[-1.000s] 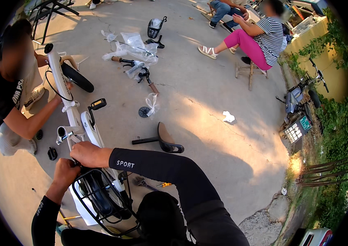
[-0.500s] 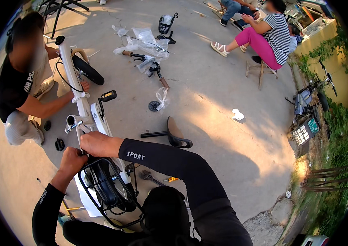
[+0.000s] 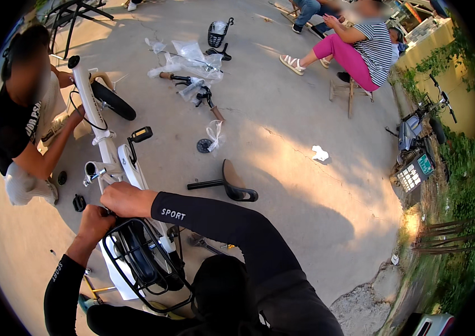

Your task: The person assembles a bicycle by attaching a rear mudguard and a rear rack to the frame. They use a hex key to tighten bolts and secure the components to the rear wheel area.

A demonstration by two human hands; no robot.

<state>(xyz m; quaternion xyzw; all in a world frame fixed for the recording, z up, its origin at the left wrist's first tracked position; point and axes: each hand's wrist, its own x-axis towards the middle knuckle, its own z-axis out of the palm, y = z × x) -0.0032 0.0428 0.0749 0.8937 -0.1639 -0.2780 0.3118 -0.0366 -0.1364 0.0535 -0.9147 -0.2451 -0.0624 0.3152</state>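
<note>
A white bicycle frame (image 3: 113,154) stands before me, with an open seat tube (image 3: 93,169) and a black rear rack (image 3: 115,259) over the rear wheel (image 3: 175,274). Where the rack's front end meets the frame, my left hand (image 3: 95,223) is closed, fingers curled in a pinch. Right beside it, my right hand (image 3: 128,200) is closed too, knuckles up, just below the seat tube. Whatever small part the fingers of both hands hold is hidden by the hands themselves.
A co-worker (image 3: 22,120) crouches at the front wheel (image 3: 115,102). On the ground lie a saddle with its post (image 3: 236,182), handlebars (image 3: 201,92), plastic wrapping (image 3: 192,56), a pedal (image 3: 79,202) and an adjustable wrench (image 3: 198,239). A seated person (image 3: 361,56) and a parked scooter (image 3: 419,145) are at the right.
The co-worker's lower hand has drawn back left from the frame's middle toward its front. My hands stay closed at the rack's front end; the whole view has shifted slightly.
</note>
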